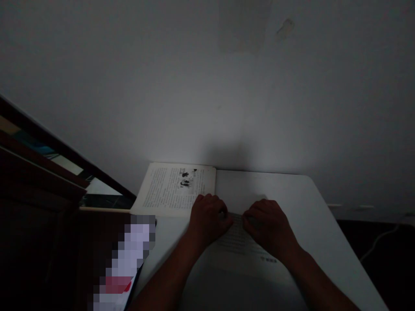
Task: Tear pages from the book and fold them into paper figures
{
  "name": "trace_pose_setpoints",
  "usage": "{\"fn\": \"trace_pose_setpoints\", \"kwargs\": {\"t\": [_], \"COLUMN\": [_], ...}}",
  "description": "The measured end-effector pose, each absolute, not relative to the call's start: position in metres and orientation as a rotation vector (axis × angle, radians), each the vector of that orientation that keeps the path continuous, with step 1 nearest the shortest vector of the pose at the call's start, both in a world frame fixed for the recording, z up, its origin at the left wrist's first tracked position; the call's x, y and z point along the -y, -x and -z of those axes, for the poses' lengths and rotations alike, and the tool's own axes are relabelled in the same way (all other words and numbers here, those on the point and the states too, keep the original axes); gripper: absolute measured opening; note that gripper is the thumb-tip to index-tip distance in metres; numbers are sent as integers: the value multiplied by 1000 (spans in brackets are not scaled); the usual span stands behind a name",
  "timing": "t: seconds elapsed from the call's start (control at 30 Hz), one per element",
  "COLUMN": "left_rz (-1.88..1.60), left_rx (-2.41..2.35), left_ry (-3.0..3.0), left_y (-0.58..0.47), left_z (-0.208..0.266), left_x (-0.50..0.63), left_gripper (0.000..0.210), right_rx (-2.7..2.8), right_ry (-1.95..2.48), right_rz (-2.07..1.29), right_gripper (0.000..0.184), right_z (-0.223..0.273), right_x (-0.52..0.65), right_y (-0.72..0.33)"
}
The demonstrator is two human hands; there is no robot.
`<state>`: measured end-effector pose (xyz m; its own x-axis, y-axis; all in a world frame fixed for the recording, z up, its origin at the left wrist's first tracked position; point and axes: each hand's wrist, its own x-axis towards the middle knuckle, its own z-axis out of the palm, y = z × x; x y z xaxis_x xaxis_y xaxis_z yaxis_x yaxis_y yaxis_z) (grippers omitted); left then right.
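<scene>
A printed sheet of paper (238, 242) lies low on the white table, between and below my hands. At its upper left part my left hand (210, 219) is closed, thumb and fingers curled together on the paper. My right hand (266, 221) is closed in the same way at the upper right part, knuckles up. Both hands hide the sheet's upper corners. Beyond my left hand, a printed page (162, 185) with a black-and-white drawing lies flat at the table's back left; my left fingers overlap its near right corner.
The white table (285, 185) stands against a grey wall (181, 86). A lit, pixelated device (129, 259) lies along the table's left edge. Dark wooden furniture (32, 194) is at the left. A pale cable (379, 239) hangs at the right. The light is dim.
</scene>
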<state>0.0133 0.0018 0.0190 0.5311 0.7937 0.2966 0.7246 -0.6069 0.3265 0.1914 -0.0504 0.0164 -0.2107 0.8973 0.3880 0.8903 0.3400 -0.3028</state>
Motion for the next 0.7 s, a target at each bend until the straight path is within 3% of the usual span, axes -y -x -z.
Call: {"fn": "trace_pose_setpoints", "kwargs": {"t": [0.7], "left_rz": [-708], "left_rx": [-1421], "left_ry": [-2535], "left_y": [5], "left_z": [-30], "left_x": [-6], "left_gripper": [7], "right_rx": [2064], "right_ry": [1498], "right_rz": [-100], "right_gripper": [11], "right_z": [-19], "right_x": [54], "right_y": [-204]}}
